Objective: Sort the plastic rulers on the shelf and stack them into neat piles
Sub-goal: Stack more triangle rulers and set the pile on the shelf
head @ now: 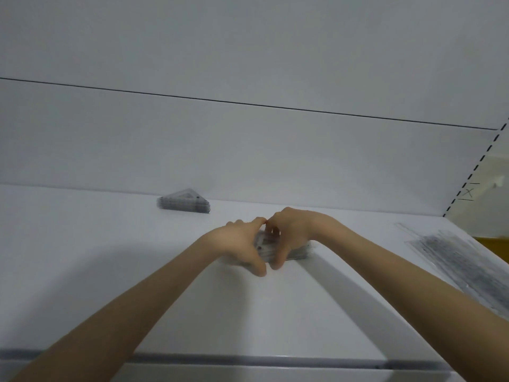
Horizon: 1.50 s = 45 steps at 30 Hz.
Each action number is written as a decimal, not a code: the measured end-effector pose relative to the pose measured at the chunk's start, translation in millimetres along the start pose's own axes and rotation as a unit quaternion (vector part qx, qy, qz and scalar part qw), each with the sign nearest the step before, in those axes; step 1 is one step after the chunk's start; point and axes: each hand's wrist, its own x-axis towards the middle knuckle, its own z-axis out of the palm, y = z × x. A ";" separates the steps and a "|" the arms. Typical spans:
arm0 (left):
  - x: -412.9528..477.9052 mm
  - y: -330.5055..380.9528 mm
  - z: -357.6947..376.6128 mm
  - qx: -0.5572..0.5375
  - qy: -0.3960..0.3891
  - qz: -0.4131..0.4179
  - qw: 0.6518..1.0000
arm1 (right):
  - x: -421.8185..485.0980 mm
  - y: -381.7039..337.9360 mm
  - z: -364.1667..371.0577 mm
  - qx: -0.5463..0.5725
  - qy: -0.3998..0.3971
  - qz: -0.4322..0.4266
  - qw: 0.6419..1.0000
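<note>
The stack of clear rulers (pixel 298 252) sits at the centre of the frame on the white shelf (pixel 110 244), clasped from both sides. The left hand (pixel 242 241) and the right hand (pixel 292 230) curl round it, forefingers meeting behind it and thumbs nearly meeting in front. The sheets look thin and slick, so an uneven squeeze would likely fan them out or shoot the middle ones sideways. A loose grip on lifting could spill the lower ones.

Counted: two hands, one held stack, one pile of triangular rulers (pixel 184 202) toward the upper left by the back panel (pixel 248 150), and one grey spread (pixel 462 260) of what look like long rulers at the right edge, well apart. Single rulers are too blurred to count.
</note>
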 end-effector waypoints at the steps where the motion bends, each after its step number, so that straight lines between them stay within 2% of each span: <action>1: 3.0 3.8 -1.4 0.021 -0.002 -0.001 1.000 | -3.3 5.7 -1.0 -0.004 -0.006 0.002 1.000; 5: 14.1 19.0 -5.7 0.069 -0.021 -0.010 0.997 | -17.4 26.3 3.6 -0.022 -0.008 0.005 1.000; 13: 26.8 35.6 -12.1 0.075 -0.056 -0.012 0.996 | -11.2 28.8 11.3 -0.034 0.065 -0.016 0.997; 23: 29.2 41.9 -15.7 0.121 -0.050 -0.016 0.991 | -14.2 38.7 8.4 -0.082 0.048 -0.034 0.995; 39: 22.1 33.3 -19.2 0.113 -0.049 -0.017 0.992 | -10.0 41.2 2.6 -0.040 0.019 -0.035 0.998; 45: -0.8 2.6 -2.1 0.057 0.039 -0.064 0.996 | 0.1 20.8 7.4 0.009 0.057 -0.060 0.997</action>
